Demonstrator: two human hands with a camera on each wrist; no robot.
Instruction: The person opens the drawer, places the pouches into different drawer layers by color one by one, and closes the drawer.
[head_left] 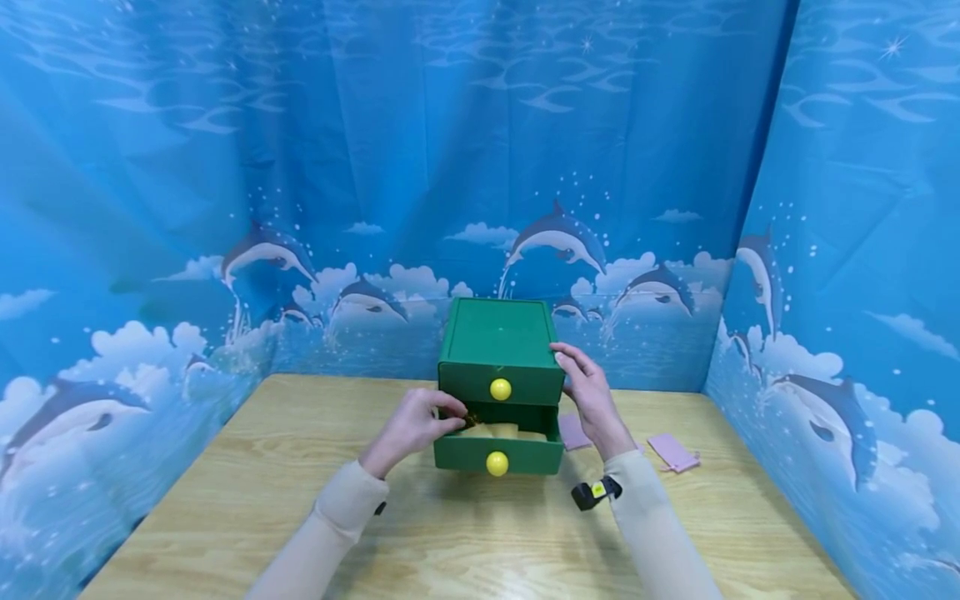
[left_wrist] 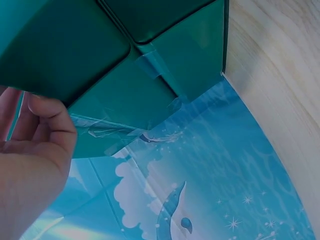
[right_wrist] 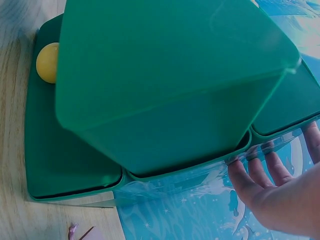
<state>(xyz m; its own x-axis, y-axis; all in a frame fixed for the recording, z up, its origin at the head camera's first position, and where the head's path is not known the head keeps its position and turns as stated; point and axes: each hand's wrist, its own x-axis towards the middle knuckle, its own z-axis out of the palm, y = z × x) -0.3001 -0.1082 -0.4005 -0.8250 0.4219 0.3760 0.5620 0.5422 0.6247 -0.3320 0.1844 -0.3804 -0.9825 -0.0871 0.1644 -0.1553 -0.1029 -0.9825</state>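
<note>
Two hands at a glossy green plastic drawer cabinet (head_left: 497, 329), with one green drawer with a round yellow knob (head_left: 459, 455) pulled out.

Head view: the cabinet stands on the pale wood-grain surface (head_left: 285, 483), between the hands. The left hand (head_left: 412, 427) reaches over the drawer's left edge, thumb and fingers apparently pinching a small dark-gold item (head_left: 471, 420) beside pale yellow contents (head_left: 504, 430); the right hand (head_left: 591, 402) touches the cabinet's upper right side. The item is probably light and perhaps delicate, best taken with fingertips; the cabinet should be stiff and slick, better steadied by its side walls. Left wrist view: bent fingers at the drawer, tips hidden; clear tape (left_wrist: 150, 65) on the cabinet's side. Right wrist view: extended, spread fingers touch the side wall.
</note>
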